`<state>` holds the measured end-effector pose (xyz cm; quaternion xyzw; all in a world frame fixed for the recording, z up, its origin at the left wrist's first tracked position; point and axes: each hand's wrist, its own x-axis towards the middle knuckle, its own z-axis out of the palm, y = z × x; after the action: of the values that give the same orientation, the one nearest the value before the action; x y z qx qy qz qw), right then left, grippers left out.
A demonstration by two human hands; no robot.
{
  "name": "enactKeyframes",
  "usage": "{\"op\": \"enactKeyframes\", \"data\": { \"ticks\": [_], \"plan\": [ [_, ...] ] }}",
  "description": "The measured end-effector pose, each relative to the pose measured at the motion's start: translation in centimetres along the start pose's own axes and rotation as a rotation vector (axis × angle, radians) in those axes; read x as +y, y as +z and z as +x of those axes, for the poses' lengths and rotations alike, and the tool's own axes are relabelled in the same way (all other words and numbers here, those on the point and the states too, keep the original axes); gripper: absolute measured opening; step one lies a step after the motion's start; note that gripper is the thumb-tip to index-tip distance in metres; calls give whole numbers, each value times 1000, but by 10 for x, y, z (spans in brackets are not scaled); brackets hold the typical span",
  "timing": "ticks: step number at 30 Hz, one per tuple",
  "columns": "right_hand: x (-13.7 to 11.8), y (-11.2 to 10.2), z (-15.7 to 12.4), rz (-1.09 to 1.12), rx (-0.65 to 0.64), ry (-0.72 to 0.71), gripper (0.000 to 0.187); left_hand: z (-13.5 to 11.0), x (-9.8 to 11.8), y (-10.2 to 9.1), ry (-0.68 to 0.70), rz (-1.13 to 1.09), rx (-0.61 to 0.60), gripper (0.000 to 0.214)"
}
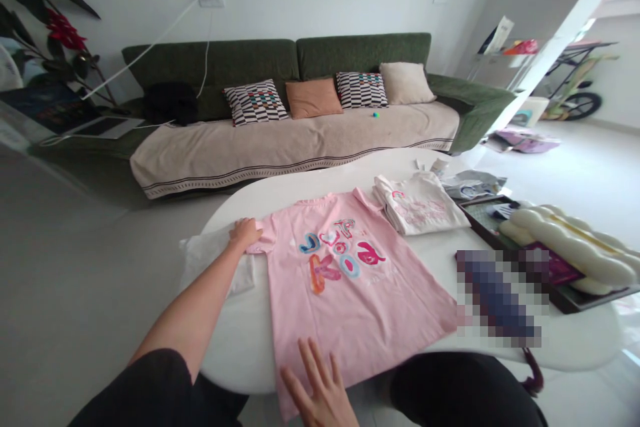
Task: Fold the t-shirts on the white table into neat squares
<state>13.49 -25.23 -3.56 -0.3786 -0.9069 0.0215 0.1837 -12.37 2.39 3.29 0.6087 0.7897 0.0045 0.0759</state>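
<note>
A pink T-shirt with colourful painted lettering lies spread on the white oval table, its lower edge hanging over the near side. My left hand is closed on the sleeve at the shirt's left. Low over the hem, my right hand has its fingers spread and holds nothing; whether it touches the cloth I cannot tell. Beneath and beside my left hand lies a clear plastic bag. A folded white shirt with a pink print rests against the pink shirt's far right side.
At the table's right stands a dark tray bearing a cream, cloud-shaped tissue box. A blurred-out purple thing lies before it. Crumpled silver packaging is behind the tray. A green sofa with cushions stands beyond the table.
</note>
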Motion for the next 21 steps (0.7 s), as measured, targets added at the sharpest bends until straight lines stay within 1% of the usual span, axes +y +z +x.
{"op": "enactKeyframes", "data": {
  "ticks": [1, 3, 5, 7, 9, 12, 14, 16, 18, 21],
  "plan": [
    [-6, 5, 4, -15, 47, -16, 63, 0, -3, -2, 2, -8, -1, 36],
    [-12, 13, 10, -38, 109, 13, 50, 0, -5, -4, -4, -34, -16, 30],
    [-13, 14, 13, -21, 115, 59, 42, 0, -5, -7, -13, -66, -37, 26],
    [-11, 10, 15, 30, 82, 93, 39, 1, -8, -12, -23, -86, -46, 26],
    [-9, 2, 16, 84, 64, 109, 37, 4, -13, -22, -37, -83, -32, 26],
    [-10, -10, 21, 187, 101, 71, 34, 11, -24, -41, -28, -74, 40, 28],
    [-12, -17, 23, 279, 139, 42, 31, 15, -32, -52, -25, -114, 85, 28],
    [-15, -22, 23, 374, 181, 75, 28, 16, -40, -58, -53, -173, 88, 29],
    [-18, -24, 20, 453, 222, 145, 29, 13, -49, -59, -104, -255, 40, 28],
    [-24, -23, 16, 523, 220, 208, 26, 2, -57, -54, -236, -522, -112, 24]
  ]
}}
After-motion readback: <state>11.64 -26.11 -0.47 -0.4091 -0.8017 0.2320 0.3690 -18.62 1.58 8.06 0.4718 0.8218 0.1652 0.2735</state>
